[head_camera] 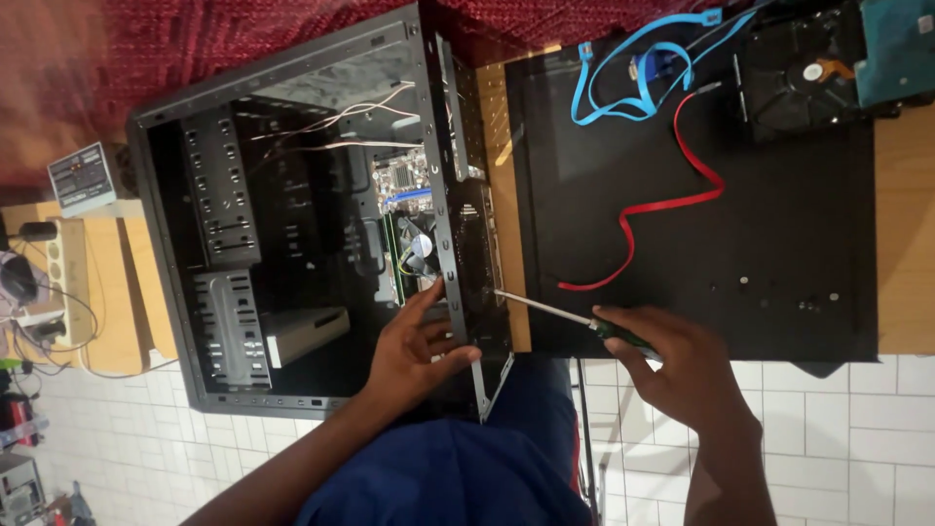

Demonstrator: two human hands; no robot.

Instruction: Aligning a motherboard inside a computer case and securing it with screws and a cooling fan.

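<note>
Head view: my left hand (414, 356) grips the rear edge of the open black computer case (292, 224), fingers wrapped over its metal frame. My right hand (682, 375), just right of the case, is closed around a green-handled screwdriver (575, 319), tip touching the case's rear panel. Right of the case on the desk (906, 234) lies a black side panel (760, 214) with red cable (672, 195), blue cable (633, 68) and hard drive (799, 73).
</note>
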